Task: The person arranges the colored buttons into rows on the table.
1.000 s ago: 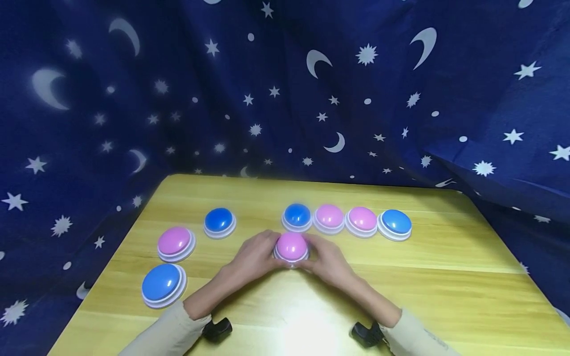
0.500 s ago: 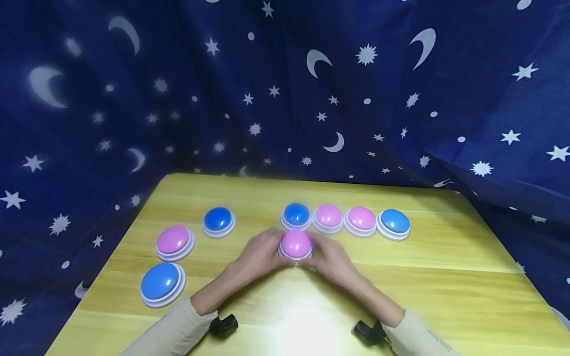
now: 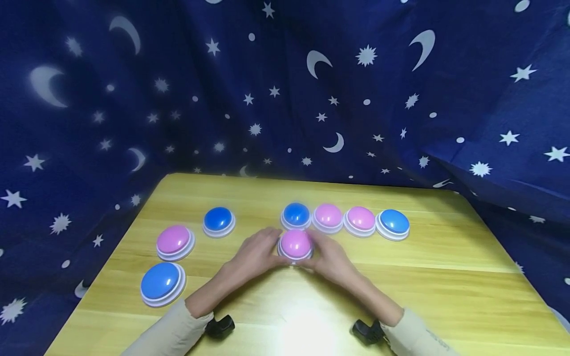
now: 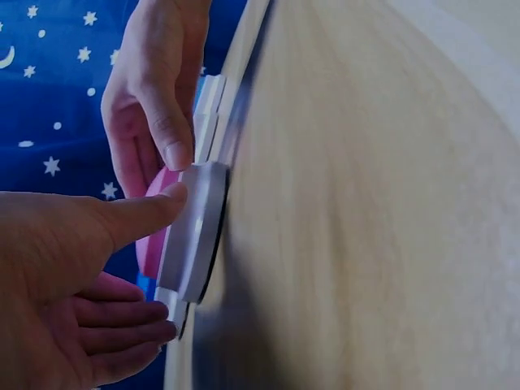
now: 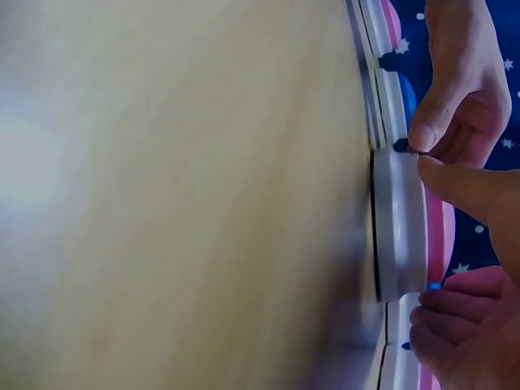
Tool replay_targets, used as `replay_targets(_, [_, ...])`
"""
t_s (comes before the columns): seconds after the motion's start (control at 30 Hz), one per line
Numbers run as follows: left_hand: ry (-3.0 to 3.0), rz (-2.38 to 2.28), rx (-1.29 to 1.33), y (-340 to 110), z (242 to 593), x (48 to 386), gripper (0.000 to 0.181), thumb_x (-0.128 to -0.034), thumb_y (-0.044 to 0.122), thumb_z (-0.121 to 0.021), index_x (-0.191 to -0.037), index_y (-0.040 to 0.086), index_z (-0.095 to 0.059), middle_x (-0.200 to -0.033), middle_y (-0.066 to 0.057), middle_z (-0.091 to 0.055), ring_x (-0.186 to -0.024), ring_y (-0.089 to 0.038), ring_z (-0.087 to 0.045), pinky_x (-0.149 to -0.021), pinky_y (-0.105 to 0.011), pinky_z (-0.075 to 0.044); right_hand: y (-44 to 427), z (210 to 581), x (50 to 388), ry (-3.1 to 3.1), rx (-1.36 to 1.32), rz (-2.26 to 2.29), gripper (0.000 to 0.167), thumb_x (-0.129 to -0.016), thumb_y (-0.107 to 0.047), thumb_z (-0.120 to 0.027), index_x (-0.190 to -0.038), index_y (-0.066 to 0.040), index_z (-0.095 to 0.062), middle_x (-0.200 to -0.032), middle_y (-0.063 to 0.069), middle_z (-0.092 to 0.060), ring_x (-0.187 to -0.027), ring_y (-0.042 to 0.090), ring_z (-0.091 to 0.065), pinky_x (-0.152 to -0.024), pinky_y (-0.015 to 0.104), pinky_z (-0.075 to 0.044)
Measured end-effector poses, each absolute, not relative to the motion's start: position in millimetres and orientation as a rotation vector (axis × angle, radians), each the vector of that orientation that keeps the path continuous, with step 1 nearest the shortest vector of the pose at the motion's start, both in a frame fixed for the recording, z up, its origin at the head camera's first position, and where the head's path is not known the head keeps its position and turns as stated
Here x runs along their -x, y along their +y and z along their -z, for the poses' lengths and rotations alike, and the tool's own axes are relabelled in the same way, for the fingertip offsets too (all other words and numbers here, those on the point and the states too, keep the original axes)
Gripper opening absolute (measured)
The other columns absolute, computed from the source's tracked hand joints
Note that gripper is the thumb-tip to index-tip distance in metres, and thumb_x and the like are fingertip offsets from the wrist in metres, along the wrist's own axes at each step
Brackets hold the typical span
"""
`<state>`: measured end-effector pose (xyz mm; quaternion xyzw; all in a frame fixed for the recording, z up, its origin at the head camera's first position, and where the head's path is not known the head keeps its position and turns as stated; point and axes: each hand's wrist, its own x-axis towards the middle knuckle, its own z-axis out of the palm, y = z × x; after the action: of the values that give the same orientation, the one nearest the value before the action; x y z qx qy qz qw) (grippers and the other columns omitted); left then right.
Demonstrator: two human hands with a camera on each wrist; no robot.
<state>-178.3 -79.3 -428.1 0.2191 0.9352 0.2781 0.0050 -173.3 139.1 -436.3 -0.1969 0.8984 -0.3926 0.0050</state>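
Note:
A pink dome button on a white base [image 3: 296, 244] is held between both hands, close in front of a blue button [image 3: 296, 214]. My left hand [image 3: 255, 253] grips its left side, and my right hand [image 3: 331, 258] grips its right side, thumbs at the front. In the left wrist view the left thumb and right thumb touch the white base [image 4: 197, 231]; the left hand's [image 4: 73, 260] other fingers are slightly bent beside it. The right wrist view shows the base [image 5: 400, 223] on edge, with the right hand [image 5: 487, 236] around it. Whether it rests on the table cannot be told.
Right of that blue button, two pink buttons [image 3: 328, 216] [image 3: 361, 218] and another blue button [image 3: 394, 222] continue the row. At the left of the wooden table [image 3: 445, 296] stand a blue [image 3: 218, 219], a pink [image 3: 173, 240] and a larger-looking blue button [image 3: 160, 281]. Starry dark-blue cloth hangs behind.
Both hands have shifted the gripped pink button slightly to the right and toward the back row since a second ago. The other buttons keep their places.

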Motion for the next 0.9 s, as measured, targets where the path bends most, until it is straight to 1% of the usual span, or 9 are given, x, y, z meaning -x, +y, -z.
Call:
replay_targets(0.1, [2.942,-0.867,-0.659,-84,423,176,0.078,-0.0724,0.047,-0.086,-0.131,0.002,-0.059,-0.117,-0.013,-0.064,-0.103,-0.027,-0.062,-0.085,-0.044,-0.055,136,433,173,2.839,0.631,1.212,0.088,-0.069,-0.027,-0.091,-0.144,-0.004,-0.049,-0.132,0.014,-0.061,-0.118,0.03,-0.059,-0.101,0.05,-0.046])
replay_targets(0.23, [2.989,-0.85,-0.625,-93,415,171,0.08,-0.0754,0.044,-0.085,-0.135,-0.001,-0.056,-0.123,-0.018,-0.062,-0.109,-0.031,-0.061,-0.091,-0.048,-0.053,129,425,173,2.859,0.666,1.23,0.083,-0.073,-0.024,-0.089,-0.142,-0.002,-0.049,-0.127,0.015,-0.063,-0.112,0.03,-0.062,-0.096,0.048,-0.051])
replay_targets(0.37, [3.068,-0.827,-0.59,-113,405,162,0.077,-0.0782,0.042,-0.083,-0.134,-0.003,-0.056,-0.125,-0.02,-0.062,-0.111,-0.034,-0.061,-0.093,-0.049,-0.052,116,417,171,2.837,0.669,1.283,0.082,-0.076,-0.024,-0.087,-0.144,-0.002,-0.047,-0.133,0.018,-0.059,-0.117,0.034,-0.058,-0.098,0.05,-0.049])
replay_targets(0.47, [3.118,-0.834,-0.532,-137,398,151,0.077,-0.0804,0.04,-0.082,-0.136,-0.005,-0.054,-0.129,-0.024,-0.059,-0.117,-0.038,-0.057,-0.096,-0.053,-0.049,104,411,171,2.812,0.673,1.315,0.085,-0.076,-0.027,-0.087,-0.146,-0.004,-0.046,-0.138,0.018,-0.055,-0.123,0.035,-0.054,-0.101,0.052,-0.046])
replay_targets(0.57, [3.167,-0.851,-0.467,-164,390,136,0.077,-0.0811,0.038,-0.082,-0.138,-0.005,-0.051,-0.133,-0.028,-0.055,-0.122,-0.044,-0.053,-0.099,-0.059,-0.045,89,406,171,2.775,0.72,1.35,0.086,-0.076,-0.029,-0.087,-0.147,-0.005,-0.045,-0.144,0.017,-0.05,-0.13,0.034,-0.049,-0.107,0.05,-0.041])
replay_targets(0.63, [3.209,-0.856,-0.417,-181,385,126,0.078,-0.0799,0.035,-0.083,-0.138,-0.005,-0.051,-0.133,-0.029,-0.055,-0.121,-0.045,-0.053,-0.098,-0.061,-0.044,79,404,169,2.746,0.764,1.367,0.087,-0.077,-0.03,-0.086,-0.148,-0.005,-0.044,-0.148,0.016,-0.047,-0.135,0.032,-0.044,-0.111,0.048,-0.036])
replay_targets(0.73, [3.261,-0.828,-0.306,-204,378,109,0.076,-0.0789,0.035,-0.084,-0.135,-0.006,-0.053,-0.127,-0.029,-0.058,-0.116,-0.047,-0.055,-0.092,-0.064,-0.046,61,400,164,2.682,0.809,1.38,0.089,-0.079,-0.034,-0.084,-0.151,-0.008,-0.039,-0.153,0.011,-0.04,-0.14,0.027,-0.038,-0.114,0.044,-0.031])
replay_targets(0.8, [3.265,-0.789,-0.199,-219,374,99,0.078,-0.079,0.038,-0.084,-0.134,-0.007,-0.052,-0.125,-0.031,-0.057,-0.114,-0.049,-0.055,-0.09,-0.066,-0.045,47,399,161,2.643,0.838,1.385,0.09,-0.08,-0.037,-0.083,-0.153,-0.01,-0.036,-0.154,0.009,-0.038,-0.141,0.025,-0.036,-0.114,0.043,-0.03])
replay_targets(0.9, [3.231,-0.725,-0.042,-242,373,85,0.086,-0.0789,0.046,-0.082,-0.136,-0.009,-0.049,-0.127,-0.036,-0.053,-0.115,-0.055,-0.051,-0.088,-0.07,-0.042,26,397,157,2.6,0.876,1.372,0.091,-0.081,-0.04,-0.081,-0.154,-0.014,-0.034,-0.156,0.005,-0.036,-0.142,0.024,-0.035,-0.115,0.042,-0.03])
